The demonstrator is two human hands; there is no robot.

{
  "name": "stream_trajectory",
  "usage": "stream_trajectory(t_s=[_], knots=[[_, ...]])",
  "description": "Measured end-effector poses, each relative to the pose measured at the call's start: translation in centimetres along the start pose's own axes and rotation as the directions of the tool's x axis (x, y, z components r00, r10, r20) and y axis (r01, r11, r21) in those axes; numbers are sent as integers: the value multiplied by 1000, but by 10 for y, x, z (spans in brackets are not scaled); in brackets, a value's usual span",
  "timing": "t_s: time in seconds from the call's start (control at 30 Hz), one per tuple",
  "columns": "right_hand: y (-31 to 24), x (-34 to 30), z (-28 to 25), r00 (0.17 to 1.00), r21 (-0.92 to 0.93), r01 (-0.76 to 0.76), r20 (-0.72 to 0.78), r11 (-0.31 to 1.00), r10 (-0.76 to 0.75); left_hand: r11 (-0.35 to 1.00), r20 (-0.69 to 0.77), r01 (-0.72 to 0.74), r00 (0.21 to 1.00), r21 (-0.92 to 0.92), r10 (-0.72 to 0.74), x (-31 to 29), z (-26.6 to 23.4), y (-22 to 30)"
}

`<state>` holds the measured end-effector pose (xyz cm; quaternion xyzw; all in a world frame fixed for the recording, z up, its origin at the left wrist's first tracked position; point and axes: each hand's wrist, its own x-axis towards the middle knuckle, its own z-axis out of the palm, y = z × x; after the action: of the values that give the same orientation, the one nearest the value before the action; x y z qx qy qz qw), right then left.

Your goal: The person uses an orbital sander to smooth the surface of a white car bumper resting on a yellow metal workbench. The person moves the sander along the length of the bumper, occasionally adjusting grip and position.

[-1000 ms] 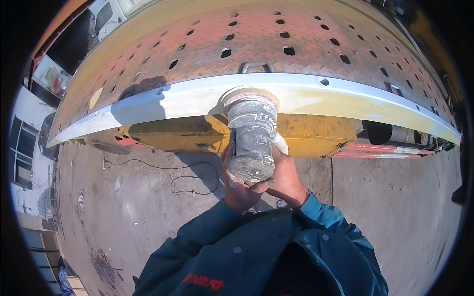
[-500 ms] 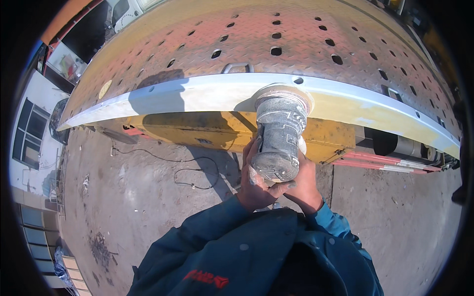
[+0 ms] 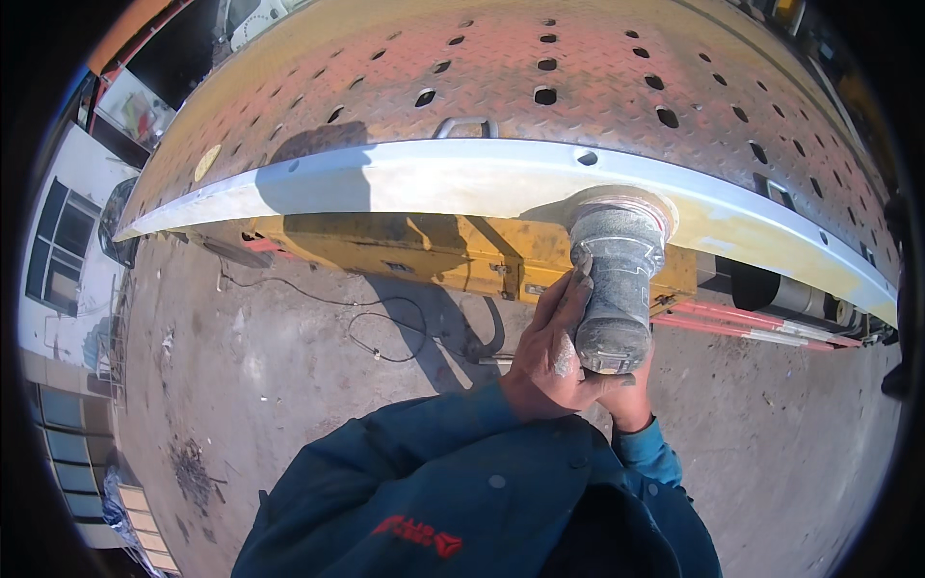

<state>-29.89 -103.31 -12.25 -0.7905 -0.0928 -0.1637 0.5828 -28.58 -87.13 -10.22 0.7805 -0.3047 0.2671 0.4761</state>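
Here the left hand (image 3: 554,364) clasps the grey sander (image 3: 617,279), the right hand's (image 3: 636,390) hold too hidden to tell, the tool meeting the pale rail (image 3: 434,181) just ahead of the grip, where flat, even pressure looks wisest.

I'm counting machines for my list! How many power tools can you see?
1: the grey power tool at the pale metal rail, right of the picture's middle. Others may be hidden.
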Motion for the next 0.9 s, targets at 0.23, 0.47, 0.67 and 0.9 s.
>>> stream_trajectory(t_s=[0.23, 0.47, 0.67, 0.9], knots=[[-22, 22, 59, 980, -96, 122, 172, 988, -104, 979, -28, 186, 983, 82, -184, -32, -62, -29], [-39, 32, 95, 970, -132, 115, 230, 985, -82, 949, -107, 302, 944, -93, -311, -41, -91, -48], [-40, 23, 77, 986, -120, 22, 165, 993, -2, 944, -64, 290, 951, -156, -303, -45, -70, -48], [-24, 9, 17, 997, -168, -13, 71, 986, 25, 997, -28, -56, 998, 51, 57, -9, -22, -19]])
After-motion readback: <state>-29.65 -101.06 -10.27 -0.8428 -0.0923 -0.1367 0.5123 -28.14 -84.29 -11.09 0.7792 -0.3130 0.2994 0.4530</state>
